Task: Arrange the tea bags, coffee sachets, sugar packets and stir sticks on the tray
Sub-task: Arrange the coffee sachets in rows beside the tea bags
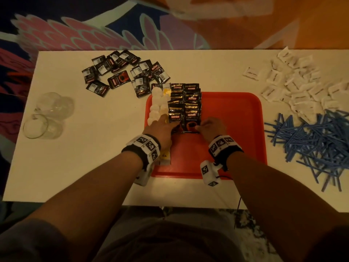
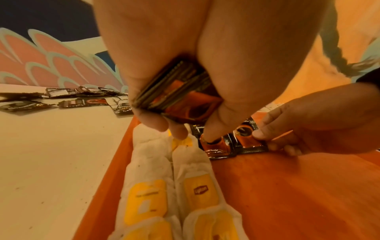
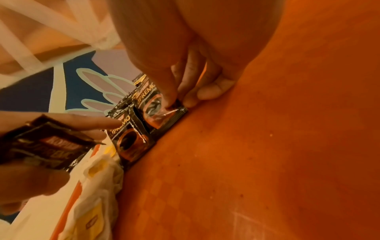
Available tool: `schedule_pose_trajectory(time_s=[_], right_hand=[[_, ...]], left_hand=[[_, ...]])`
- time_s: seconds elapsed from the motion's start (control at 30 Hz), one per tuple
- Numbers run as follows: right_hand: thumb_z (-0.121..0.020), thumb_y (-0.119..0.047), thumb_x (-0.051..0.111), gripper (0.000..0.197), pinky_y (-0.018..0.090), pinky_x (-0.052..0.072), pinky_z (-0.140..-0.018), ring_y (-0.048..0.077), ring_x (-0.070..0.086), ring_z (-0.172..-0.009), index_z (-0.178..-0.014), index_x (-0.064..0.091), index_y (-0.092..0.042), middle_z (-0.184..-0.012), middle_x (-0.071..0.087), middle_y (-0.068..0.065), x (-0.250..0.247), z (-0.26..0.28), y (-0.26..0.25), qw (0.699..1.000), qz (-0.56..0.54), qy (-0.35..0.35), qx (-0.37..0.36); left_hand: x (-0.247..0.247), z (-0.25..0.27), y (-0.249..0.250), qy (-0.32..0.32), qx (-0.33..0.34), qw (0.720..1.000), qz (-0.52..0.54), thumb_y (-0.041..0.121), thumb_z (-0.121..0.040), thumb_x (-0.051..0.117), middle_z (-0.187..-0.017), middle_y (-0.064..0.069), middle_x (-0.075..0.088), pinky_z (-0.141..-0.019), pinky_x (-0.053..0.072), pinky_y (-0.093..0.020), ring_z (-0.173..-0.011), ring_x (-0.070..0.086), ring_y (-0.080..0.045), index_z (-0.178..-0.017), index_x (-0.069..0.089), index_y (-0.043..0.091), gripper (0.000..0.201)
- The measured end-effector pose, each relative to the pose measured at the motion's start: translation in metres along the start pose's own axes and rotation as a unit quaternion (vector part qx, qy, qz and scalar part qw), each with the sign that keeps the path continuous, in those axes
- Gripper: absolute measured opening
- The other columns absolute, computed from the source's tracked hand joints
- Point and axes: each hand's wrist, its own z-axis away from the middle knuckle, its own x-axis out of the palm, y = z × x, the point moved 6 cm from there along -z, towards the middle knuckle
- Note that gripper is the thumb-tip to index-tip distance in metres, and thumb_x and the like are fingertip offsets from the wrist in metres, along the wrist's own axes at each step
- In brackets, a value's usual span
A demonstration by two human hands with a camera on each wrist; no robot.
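Two of four item types are on the tray [image 1: 236, 114] so far: tea bags [image 1: 156, 108] in two columns along its left edge, coffee sachets [image 1: 185, 103] in two overlapping columns just beside them. Est. progress: under half

Remaining:
- Loose coffee sachets [image 1: 120, 72] on table [image 1: 94, 157], far-left of tray
- Sugar packets [image 1: 294, 86] in a heap, far-right, none on tray
- Stir sticks [image 1: 317, 140] in a tangled pile, right side, none on tray
- Right half of tray bare

Hands:
- Left hand [image 1: 162, 127]: grips a stack of spare sachets [image 2: 179, 95] in the palm; one finger extended onto the front sachet of the left coffee column
- Right hand [image 1: 211, 127]: thumb & fingertips pinch the near-right corner of the front sachet [image 3: 162, 112] of the right column, pressing it flat

Orientation: placed sachets lie face up, long axis running near-to-far along the tray, logo end far, cup graphic near. Columns run the same way. Tea bags follow the same axis
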Motion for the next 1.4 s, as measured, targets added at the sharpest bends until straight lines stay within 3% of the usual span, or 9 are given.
schedule_pose_trajectory(time_s=[0.43,0.6,0.67,0.73,0.83,0.97,1.13,1.27,1.4], right_hand=[[-0.082,-0.027,0.077,0.021,0.012,0.033,-0.052,-0.004,0.050,-0.068,-0.098,0.065,-0.019,-0.078,0.057,-0.014,-0.002,0.000,0.003,0.999,-0.049,0.001,0.022],[-0.082,-0.029,0.076,0.022,0.013,0.033,-0.052,-0.003,0.049,-0.068,-0.097,0.062,-0.021,-0.077,0.056,-0.015,-0.005,0.004,0.003,0.998,-0.059,0.005,0.019],[-0.083,-0.029,0.076,0.023,0.014,0.034,-0.053,-0.003,0.049,-0.069,-0.098,0.061,-0.022,-0.079,0.056,-0.015,-0.007,0.006,0.005,0.997,-0.073,0.005,0.023],[-0.083,-0.030,0.075,0.023,0.015,0.035,-0.054,-0.002,0.050,-0.071,-0.100,0.061,-0.022,-0.081,0.056,-0.015,-0.009,0.008,0.007,0.996,-0.087,0.005,0.026],[-0.084,-0.031,0.073,0.023,0.016,0.036,-0.056,-0.002,0.050,-0.074,-0.101,0.060,-0.023,-0.085,0.056,-0.014,-0.010,0.015,0.003,0.995,-0.093,0.006,0.015],[-0.086,-0.033,0.072,0.020,0.020,0.045,-0.071,0.006,0.056,-0.087,-0.100,0.062,-0.022,-0.088,0.057,-0.014,-0.011,0.033,-0.017,0.993,-0.114,0.006,-0.040],[-0.081,-0.048,0.073,0.030,0.032,0.055,-0.081,0.008,0.063,-0.095,-0.098,0.063,-0.025,-0.101,0.067,-0.007,0.004,0.075,-0.060,0.973,-0.176,-0.074,-0.133],[-0.076,-0.034,0.081,0.031,0.048,0.056,-0.086,0.021,0.069,-0.092,-0.098,0.064,-0.021,-0.099,0.071,0.006,0.009,0.088,-0.085,0.963,-0.203,-0.091,-0.153],[-0.076,-0.021,0.082,0.029,0.045,0.057,-0.085,0.020,0.069,-0.091,-0.101,0.071,-0.012,-0.097,0.072,0.006,0.000,0.096,-0.099,0.959,-0.198,-0.077,-0.188]], left_hand=[[0.004,-0.005,-0.002,0.015,0.006,0.998,0.056,0.017,-0.088,0.061,-0.155,-0.007,0.024,-0.099,0.050,-0.047,-0.123,0.051,-0.034,-0.155,0.028,0.036,0.076],[-0.016,0.009,-0.003,0.103,-0.014,0.976,0.193,0.023,-0.097,0.054,-0.131,-0.012,0.053,-0.093,0.041,-0.030,-0.118,0.054,-0.031,-0.146,0.045,0.024,0.050],[-0.023,0.015,-0.007,0.119,-0.052,0.956,0.263,0.029,-0.098,0.054,-0.115,-0.006,0.062,-0.087,0.040,-0.026,-0.106,0.057,-0.024,-0.134,0.055,0.019,0.037],[-0.025,0.018,-0.013,0.124,-0.090,0.932,0.328,0.032,-0.099,0.054,-0.093,0.003,0.061,-0.073,0.041,-0.024,-0.085,0.056,-0.015,-0.103,0.064,0.019,0.018],[-0.030,0.023,-0.016,0.139,-0.113,0.895,0.407,0.030,-0.100,0.053,-0.071,0.004,0.057,-0.056,0.036,-0.026,-0.068,0.054,-0.016,-0.071,0.054,0.022,0.031],[-0.036,0.029,-0.016,0.136,-0.122,0.792,0.582,0.016,-0.100,0.055,-0.058,0.006,0.065,-0.045,0.047,-0.017,-0.046,0.062,-0.002,-0.080,0.062,0.017,0.021],[-0.039,0.037,-0.017,0.136,-0.136,0.713,0.675,0.019,-0.091,0.071,-0.079,-0.002,0.075,-0.083,0.059,-0.045,-0.084,0.072,-0.025,-0.094,0.072,0.016,0.004],[-0.050,0.049,-0.009,0.135,-0.103,0.667,0.725,0.008,-0.088,0.072,-0.098,-0.012,0.076,-0.085,0.059,-0.046,-0.094,0.073,-0.030,-0.102,0.072,0.011,0.014],[-0.062,0.056,-0.017,0.152,-0.086,0.622,0.763,0.010,-0.086,0.074,-0.100,-0.015,0.074,-0.084,0.058,-0.048,-0.096,0.072,-0.033,-0.101,0.071,0.009,0.015]])
